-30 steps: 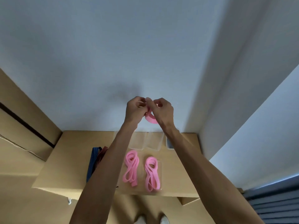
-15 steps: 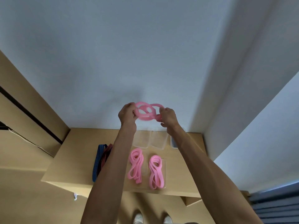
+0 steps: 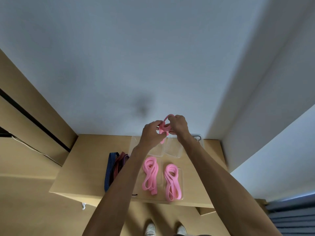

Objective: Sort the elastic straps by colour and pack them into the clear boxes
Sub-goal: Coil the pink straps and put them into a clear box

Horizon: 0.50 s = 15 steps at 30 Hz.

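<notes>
While held up in the air above the far edge of the counter (image 3: 88,160), being wound into a coil: pink strap (image 3: 164,127), pinched by curled fingers of both left hand (image 3: 152,132) and right hand (image 3: 178,126), which sit close together at about 12 o'clock. Likely soft, light and springy, apt to uncoil if loosened; best gripped across the gathered loops, not by one strand. Directly below, toward 6 o'clock, two coiled pink straps (image 3: 150,175) lying in a clear box (image 3: 182,184), side by side. Just under the hands, more clear boxes (image 3: 173,150), seemingly unfilled. At 9 o'clock of the pink coils, dark striped straps (image 3: 113,167) waiting, unsorted.
</notes>
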Each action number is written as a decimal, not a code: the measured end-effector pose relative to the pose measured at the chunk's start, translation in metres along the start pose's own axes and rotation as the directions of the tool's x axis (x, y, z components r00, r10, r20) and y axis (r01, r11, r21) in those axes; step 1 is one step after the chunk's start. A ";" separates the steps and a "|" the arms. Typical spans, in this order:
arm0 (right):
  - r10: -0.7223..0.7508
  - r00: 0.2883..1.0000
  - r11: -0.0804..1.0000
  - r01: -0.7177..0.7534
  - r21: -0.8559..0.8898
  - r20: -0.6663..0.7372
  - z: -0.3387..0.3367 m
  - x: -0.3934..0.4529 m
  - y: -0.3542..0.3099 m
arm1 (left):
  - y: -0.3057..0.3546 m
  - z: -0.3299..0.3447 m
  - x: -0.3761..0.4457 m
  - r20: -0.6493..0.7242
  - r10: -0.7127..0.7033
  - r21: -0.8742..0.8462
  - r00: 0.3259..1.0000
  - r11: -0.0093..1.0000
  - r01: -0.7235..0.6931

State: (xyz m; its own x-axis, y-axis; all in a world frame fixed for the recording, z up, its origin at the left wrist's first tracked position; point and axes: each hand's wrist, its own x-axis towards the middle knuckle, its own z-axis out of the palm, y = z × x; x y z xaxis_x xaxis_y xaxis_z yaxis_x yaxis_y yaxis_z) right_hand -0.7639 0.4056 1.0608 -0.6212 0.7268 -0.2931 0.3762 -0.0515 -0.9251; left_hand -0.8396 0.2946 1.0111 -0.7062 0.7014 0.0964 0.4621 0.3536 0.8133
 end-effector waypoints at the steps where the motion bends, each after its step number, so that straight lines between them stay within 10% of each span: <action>1: -0.002 1.000 1.000 0.002 -0.013 0.008 0.001 0.001 0.001 | -0.002 0.002 0.001 -0.024 0.013 0.033 1.000 0.999 -0.012; 9: -0.096 0.988 0.993 0.103 -0.051 0.122 0.006 0.005 -0.001 | -0.015 0.002 0.022 -0.229 -0.230 -0.149 0.946 0.969 0.200; 15: 0.024 0.987 0.999 -0.031 -0.045 -0.160 0.022 0.000 0.049 | -0.008 -0.001 0.024 -0.051 -0.550 -0.783 0.834 0.540 0.308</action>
State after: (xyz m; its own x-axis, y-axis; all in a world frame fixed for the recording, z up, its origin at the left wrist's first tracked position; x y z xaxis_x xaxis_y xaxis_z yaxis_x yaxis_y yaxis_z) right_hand -0.7609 0.3881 1.0097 -0.4940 0.8257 -0.2724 0.4258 -0.0435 -0.9038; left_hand -0.8610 0.3077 1.0075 -0.8704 0.3587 -0.3371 -0.3878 -0.0777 0.9185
